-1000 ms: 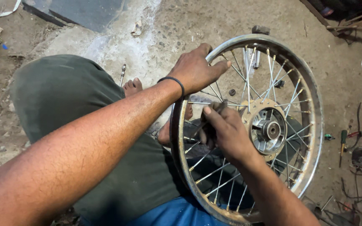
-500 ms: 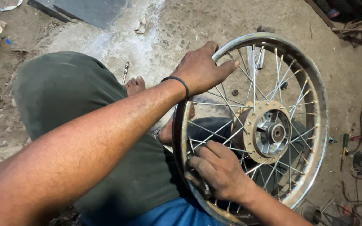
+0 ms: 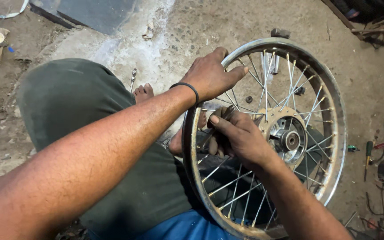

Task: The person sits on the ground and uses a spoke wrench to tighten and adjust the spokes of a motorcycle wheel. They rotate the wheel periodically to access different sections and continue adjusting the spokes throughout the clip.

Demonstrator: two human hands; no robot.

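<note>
The spoked motorcycle wheel stands tilted against the person's knee, on a rough concrete floor. Its steel rim is dull and scratched, and the thin spokes shine. The left hand is closed over the top of the rim. The right hand is closed around a small metal tool among the spokes near the hub.

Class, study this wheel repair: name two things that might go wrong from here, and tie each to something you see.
1. The right hand works a small tool among tight spokes; a slip may pinch its fingers.
2. Only the left hand steadies the rim, so the wheel may tip.
</note>
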